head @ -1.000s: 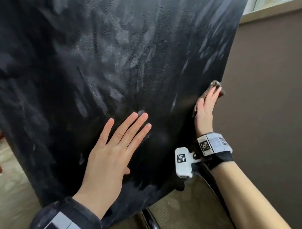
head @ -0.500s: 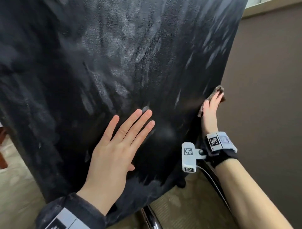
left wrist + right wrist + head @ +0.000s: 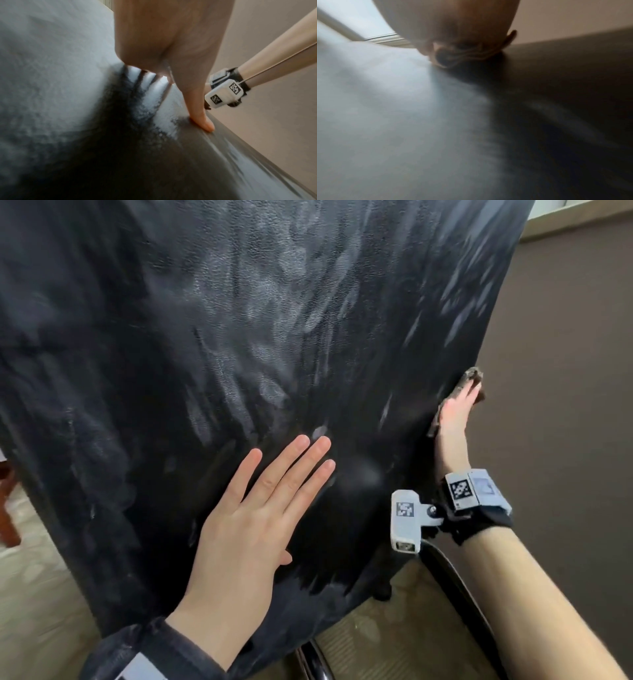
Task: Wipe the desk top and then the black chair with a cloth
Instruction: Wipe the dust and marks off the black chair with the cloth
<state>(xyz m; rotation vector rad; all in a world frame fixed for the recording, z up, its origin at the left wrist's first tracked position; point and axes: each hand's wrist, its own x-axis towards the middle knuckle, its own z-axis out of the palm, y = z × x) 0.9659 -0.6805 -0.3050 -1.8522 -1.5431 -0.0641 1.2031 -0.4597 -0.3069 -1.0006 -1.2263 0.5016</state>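
The black chair's leather back (image 3: 239, 337) fills most of the head view and is streaked with pale wipe marks. My left hand (image 3: 260, 508) lies flat on its lower middle, fingers straight and together. My right hand (image 3: 454, 419) presses a brown cloth (image 3: 474, 376) against the back's right edge with its fingers extended. In the left wrist view my thumb (image 3: 202, 121) rests on the chair surface (image 3: 102, 148). The blurred right wrist view shows the bunched cloth (image 3: 471, 54) under my palm on the chair (image 3: 436, 121).
A brown wall (image 3: 565, 405) stands close to the right of the chair. Beige patterned carpet (image 3: 394, 645) shows below, with a black chair arm or frame (image 3: 455, 587) beside my right forearm. A piece of wooden furniture (image 3: 8, 508) is at the left edge.
My right hand has slid the cloth slightly down along the chair's right edge. My left hand stays flat in the same spot on the back.
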